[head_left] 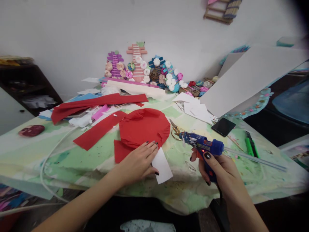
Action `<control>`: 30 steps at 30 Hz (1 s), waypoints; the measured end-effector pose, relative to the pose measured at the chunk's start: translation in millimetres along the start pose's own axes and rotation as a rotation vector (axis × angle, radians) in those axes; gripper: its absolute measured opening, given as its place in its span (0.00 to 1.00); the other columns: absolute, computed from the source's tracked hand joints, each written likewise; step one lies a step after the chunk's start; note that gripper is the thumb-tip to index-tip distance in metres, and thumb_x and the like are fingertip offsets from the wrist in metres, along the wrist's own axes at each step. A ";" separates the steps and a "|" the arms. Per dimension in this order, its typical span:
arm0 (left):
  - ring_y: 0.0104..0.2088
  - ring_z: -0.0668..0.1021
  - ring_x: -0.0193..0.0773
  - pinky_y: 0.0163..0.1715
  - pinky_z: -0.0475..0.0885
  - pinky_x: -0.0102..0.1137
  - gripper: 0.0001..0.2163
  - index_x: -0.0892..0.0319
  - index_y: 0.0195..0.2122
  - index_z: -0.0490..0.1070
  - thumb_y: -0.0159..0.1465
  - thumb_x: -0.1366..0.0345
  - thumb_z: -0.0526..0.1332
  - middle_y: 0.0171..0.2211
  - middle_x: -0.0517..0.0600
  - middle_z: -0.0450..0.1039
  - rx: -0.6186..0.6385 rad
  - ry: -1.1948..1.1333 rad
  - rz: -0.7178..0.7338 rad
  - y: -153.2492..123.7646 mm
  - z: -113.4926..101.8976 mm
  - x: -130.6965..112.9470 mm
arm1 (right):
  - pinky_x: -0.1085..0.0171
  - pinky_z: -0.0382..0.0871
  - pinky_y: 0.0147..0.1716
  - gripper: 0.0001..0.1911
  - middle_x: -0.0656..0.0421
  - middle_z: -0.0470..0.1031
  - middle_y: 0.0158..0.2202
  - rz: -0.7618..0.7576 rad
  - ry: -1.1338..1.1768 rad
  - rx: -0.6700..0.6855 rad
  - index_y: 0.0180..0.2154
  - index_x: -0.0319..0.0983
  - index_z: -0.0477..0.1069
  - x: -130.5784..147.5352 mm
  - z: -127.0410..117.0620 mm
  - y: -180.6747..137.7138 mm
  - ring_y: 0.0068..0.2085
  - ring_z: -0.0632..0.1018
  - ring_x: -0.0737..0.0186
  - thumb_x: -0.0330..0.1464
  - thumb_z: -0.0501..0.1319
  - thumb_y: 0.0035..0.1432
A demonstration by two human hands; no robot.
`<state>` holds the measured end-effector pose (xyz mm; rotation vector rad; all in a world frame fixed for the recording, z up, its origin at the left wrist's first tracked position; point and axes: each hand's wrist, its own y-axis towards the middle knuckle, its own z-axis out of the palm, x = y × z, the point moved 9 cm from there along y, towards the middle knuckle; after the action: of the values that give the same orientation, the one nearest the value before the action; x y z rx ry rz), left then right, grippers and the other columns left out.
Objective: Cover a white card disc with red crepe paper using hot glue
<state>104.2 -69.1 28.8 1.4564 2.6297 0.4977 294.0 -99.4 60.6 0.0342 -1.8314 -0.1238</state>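
Note:
My left hand (143, 160) lies flat with fingers stretched over the lower edge of a round red paper-covered piece (145, 127). Under its thumb side a white paper piece (163, 167) sticks out toward me. A red paper strip (96, 132) runs off to the left of the round piece, and another red bit (120, 153) shows below it. My right hand (218, 169) is wrapped round the grip of a blue hot glue gun (205, 145), whose nozzle points left. A clear glue stick (256, 158) juts from its back. Gold-handled scissors (176, 130) lie just beyond the nozzle.
Long red paper (101, 103) and scraps pile up at the back left. Decorated stick crafts with paper flowers (138, 66) lean on the wall. A phone (223, 126), a green cutter (251, 145) and a large white board (248, 77) are right. A white cable (45, 161) hangs over the left edge.

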 end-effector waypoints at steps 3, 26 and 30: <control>0.58 0.69 0.52 0.57 0.65 0.44 0.27 0.71 0.55 0.65 0.66 0.52 0.53 0.56 0.65 0.67 -0.054 -0.005 0.016 -5.5 -10.7 -10.5 | 0.68 0.55 0.16 0.19 0.65 0.61 0.13 -0.003 0.016 -0.013 0.36 0.36 0.68 1.9 -1.3 -0.2 0.15 0.62 0.69 0.47 0.53 0.62; 0.54 0.72 0.51 0.52 0.71 0.47 0.10 0.66 0.43 0.74 0.65 0.68 0.56 0.47 0.59 0.75 -0.396 -0.017 -0.110 -13.7 -27.1 5.4 | 0.69 0.57 0.15 0.22 0.65 0.61 0.13 0.058 -0.044 0.039 0.36 0.34 0.70 -2.0 13.7 -3.5 0.15 0.63 0.70 0.48 0.56 0.58; 0.50 0.74 0.48 0.48 0.74 0.44 0.08 0.65 0.40 0.75 0.64 0.72 0.57 0.44 0.59 0.76 -0.430 -0.016 -0.130 -23.3 -29.7 5.0 | 0.69 0.57 0.15 0.23 0.65 0.61 0.14 0.087 -0.051 0.058 0.35 0.34 0.69 -6.6 20.5 -4.8 0.15 0.63 0.70 0.49 0.56 0.58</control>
<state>75.7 -83.4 49.5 1.1430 2.3815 0.9576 275.7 -102.2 48.5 -0.0080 -1.8842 -0.0106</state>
